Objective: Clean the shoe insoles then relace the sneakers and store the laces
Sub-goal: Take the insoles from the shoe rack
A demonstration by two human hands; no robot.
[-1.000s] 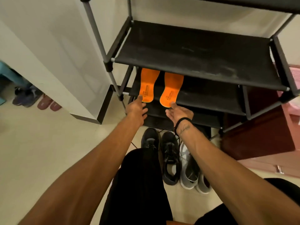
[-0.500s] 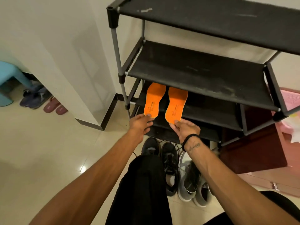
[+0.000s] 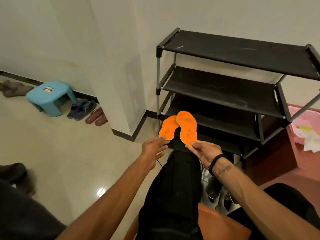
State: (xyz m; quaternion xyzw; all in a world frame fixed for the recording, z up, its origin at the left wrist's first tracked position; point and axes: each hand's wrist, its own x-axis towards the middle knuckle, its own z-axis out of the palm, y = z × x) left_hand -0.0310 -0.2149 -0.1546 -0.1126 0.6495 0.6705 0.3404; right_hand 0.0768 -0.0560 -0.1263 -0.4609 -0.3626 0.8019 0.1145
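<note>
1. four black shelves make up the shoe rack against the wall.
2. blue plastic stool stands at left, sandals beside it.
3. grey sneakers sit on the floor below the right forearm.
4. right hand pinches the right orange insole at its heel, held in front of the rack.
5. left hand pinches the left orange insole, whose toe is overlapped by the other.

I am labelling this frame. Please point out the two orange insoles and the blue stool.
left insole (image 3: 168, 127): head view, middle.
right insole (image 3: 187, 127): head view, middle.
blue stool (image 3: 50, 92): head view, top.
</note>
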